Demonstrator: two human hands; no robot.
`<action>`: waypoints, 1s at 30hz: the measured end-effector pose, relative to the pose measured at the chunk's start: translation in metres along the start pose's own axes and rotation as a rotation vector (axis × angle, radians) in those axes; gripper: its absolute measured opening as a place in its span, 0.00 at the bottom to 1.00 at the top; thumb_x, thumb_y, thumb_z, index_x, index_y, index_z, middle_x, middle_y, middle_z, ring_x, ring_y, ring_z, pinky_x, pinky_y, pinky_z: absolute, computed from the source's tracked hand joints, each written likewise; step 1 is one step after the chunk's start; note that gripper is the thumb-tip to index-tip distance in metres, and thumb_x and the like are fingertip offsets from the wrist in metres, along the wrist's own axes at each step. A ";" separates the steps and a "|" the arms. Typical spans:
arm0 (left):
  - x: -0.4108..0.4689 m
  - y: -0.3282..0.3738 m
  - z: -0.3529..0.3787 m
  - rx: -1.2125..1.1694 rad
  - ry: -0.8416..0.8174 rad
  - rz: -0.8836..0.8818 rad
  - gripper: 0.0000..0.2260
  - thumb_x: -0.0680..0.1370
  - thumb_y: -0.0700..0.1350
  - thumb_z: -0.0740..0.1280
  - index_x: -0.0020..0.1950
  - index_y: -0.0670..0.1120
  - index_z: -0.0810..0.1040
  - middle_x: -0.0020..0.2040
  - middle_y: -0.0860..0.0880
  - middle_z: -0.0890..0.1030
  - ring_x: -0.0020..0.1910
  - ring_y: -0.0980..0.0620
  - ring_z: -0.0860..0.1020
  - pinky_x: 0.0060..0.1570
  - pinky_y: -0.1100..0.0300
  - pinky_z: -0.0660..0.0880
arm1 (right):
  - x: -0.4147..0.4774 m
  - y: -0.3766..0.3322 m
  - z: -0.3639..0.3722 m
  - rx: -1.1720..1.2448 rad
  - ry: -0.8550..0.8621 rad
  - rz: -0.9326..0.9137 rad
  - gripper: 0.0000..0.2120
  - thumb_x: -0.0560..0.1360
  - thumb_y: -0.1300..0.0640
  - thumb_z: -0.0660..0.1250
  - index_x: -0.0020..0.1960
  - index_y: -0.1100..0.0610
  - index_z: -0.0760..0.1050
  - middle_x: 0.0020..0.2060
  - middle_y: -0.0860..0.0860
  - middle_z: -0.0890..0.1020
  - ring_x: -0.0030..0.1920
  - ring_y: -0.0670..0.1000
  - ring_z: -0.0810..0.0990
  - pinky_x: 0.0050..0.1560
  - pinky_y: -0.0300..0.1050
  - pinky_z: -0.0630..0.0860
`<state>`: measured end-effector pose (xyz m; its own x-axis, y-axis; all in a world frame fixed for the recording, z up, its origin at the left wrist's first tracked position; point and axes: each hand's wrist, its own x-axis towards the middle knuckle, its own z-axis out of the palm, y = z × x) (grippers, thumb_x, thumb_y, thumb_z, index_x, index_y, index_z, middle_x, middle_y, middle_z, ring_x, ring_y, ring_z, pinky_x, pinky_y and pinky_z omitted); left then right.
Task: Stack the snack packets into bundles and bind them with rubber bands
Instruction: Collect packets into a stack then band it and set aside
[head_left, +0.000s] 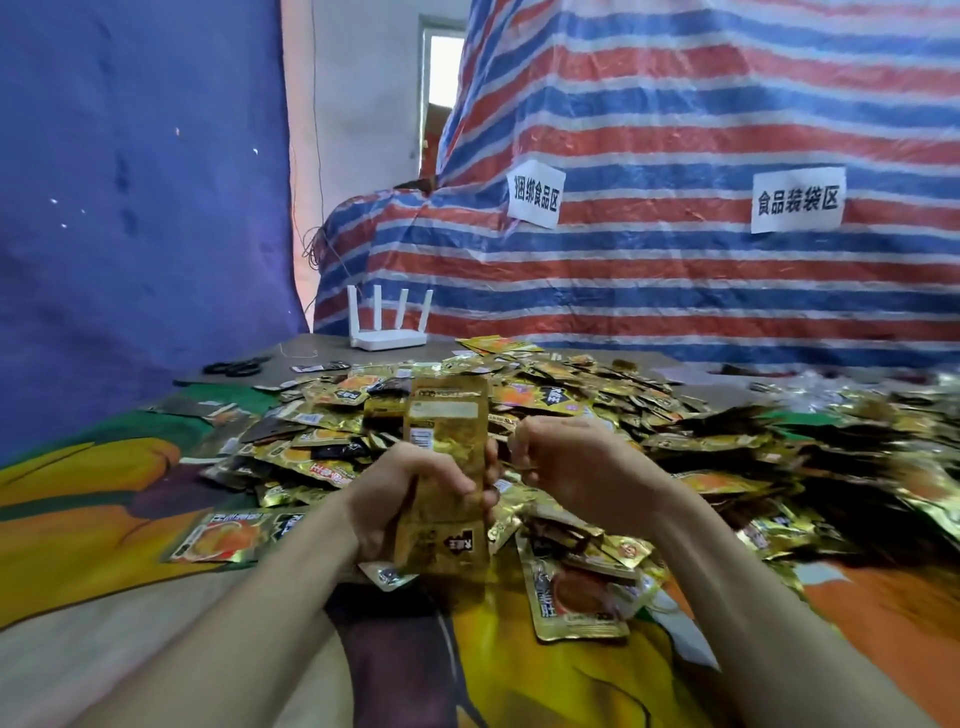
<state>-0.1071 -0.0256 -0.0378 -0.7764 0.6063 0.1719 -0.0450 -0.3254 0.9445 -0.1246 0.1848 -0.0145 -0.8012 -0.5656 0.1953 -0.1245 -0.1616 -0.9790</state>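
Hands over a heap of gold snack packets. We see the left hand gripping an upright stack of packets at its lower half, fingers curled round it. The stack is held raised above the table, on the near side of the heap, with a pale printed panel near its top facing us.

The right hand hangs just beside the stack, on its right, with the fingers curled into a fist. We cannot tell whether they pinch anything, nor whether the hand touches the stack.

The loose pile spreads across the middle and right of the table and is blurred toward the right edge. A single packet lies flat to the left of the left forearm, apart from the pile. Another flat packet lies face up close to the right forearm.

We note a colourful printed cloth covering the near part of the table. At the far edge stands a white router with four upright antennas, and black scissors lie to its left.

Behind rises a red, white and blue striped tarpaulin bearing two white paper labels with printed characters. A blue sheet hangs at the left.
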 end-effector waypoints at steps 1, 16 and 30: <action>0.000 0.000 -0.003 -0.053 -0.042 0.016 0.15 0.66 0.34 0.70 0.52 0.43 0.80 0.46 0.44 0.77 0.43 0.47 0.79 0.49 0.50 0.78 | -0.003 -0.003 -0.001 0.075 -0.066 0.025 0.10 0.75 0.54 0.67 0.36 0.55 0.74 0.38 0.51 0.76 0.40 0.49 0.72 0.46 0.44 0.67; 0.001 -0.005 -0.006 -0.045 0.054 -0.056 0.15 0.66 0.36 0.68 0.51 0.44 0.83 0.45 0.44 0.80 0.42 0.46 0.81 0.48 0.50 0.80 | 0.003 0.000 0.006 0.190 0.028 -0.059 0.28 0.74 0.64 0.70 0.71 0.46 0.74 0.59 0.58 0.84 0.33 0.49 0.84 0.27 0.39 0.80; 0.019 0.000 0.000 -0.453 0.634 0.381 0.14 0.81 0.40 0.62 0.40 0.46 0.84 0.41 0.45 0.84 0.39 0.45 0.85 0.41 0.49 0.82 | 0.011 0.028 0.050 -0.223 0.304 -0.110 0.35 0.63 0.60 0.83 0.68 0.55 0.76 0.53 0.55 0.84 0.51 0.54 0.86 0.48 0.55 0.85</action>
<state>-0.1218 -0.0139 -0.0350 -0.9874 -0.0776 0.1378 0.1477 -0.7636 0.6286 -0.1075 0.1336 -0.0371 -0.9086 -0.2843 0.3061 -0.3167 -0.0091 -0.9485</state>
